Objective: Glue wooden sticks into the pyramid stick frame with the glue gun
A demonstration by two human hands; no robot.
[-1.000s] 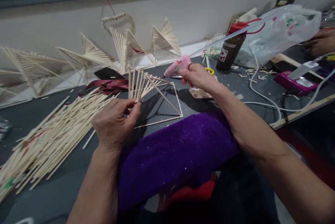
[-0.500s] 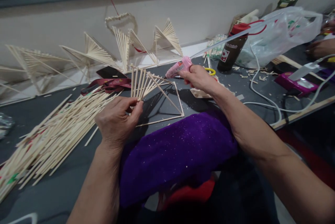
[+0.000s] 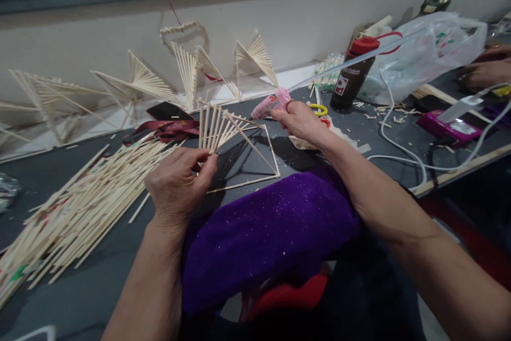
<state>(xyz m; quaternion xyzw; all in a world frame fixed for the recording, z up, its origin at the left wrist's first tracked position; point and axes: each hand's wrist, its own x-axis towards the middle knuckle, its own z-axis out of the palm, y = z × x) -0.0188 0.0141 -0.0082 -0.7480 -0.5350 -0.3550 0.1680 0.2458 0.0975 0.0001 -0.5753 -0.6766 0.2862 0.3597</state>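
Note:
My left hand (image 3: 181, 179) pinches the near lower end of a fan of thin wooden sticks (image 3: 217, 127). The fan belongs to a stick frame (image 3: 273, 150) that rests on the dark table, with its square base showing to the right. My right hand (image 3: 301, 120) is wrapped round a pink glue gun (image 3: 272, 104), nozzle pointing left close to the far upper end of the sticks. A long clear glue stick (image 3: 339, 67) juts from the back of the gun. Whether the nozzle touches the wood I cannot tell.
Left lies a heap of loose sticks (image 3: 96, 200) beside a maroon ribbon (image 3: 167, 129). Finished-looking stick fans (image 3: 147, 83) line the wall. A bottle (image 3: 351, 77), a plastic bag (image 3: 427, 59), white cable (image 3: 403, 157) and purple device (image 3: 449, 127) stand right, near another person's hand (image 3: 485, 72). Purple cloth (image 3: 275, 224) lies in front.
Both hands keep their grip and place, with the glue gun still by the sticks' upper end. The view has shifted very slightly. At far right the other person's hands have moved a little.

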